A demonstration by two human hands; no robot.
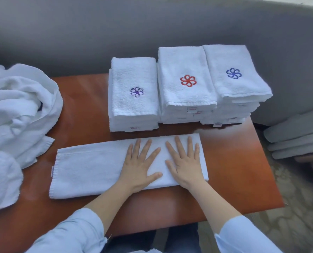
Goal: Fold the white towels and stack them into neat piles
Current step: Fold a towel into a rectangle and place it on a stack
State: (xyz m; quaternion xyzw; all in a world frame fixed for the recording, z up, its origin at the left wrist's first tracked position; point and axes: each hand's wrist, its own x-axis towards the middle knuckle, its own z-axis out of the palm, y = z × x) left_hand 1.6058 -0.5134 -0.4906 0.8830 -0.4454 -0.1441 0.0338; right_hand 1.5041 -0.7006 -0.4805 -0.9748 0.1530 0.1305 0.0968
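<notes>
Both hands — left (140,166), right (184,164) — lie flat, fingers spread, on the right half of a folded towel (89,170) on the counter (234,161); three piles (186,84) sit just behind it.

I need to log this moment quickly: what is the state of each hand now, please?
Left hand: open, fingers spread, pressing flat on the long folded towel.
Right hand: open, fingers spread, pressing flat on the same towel.
</notes>
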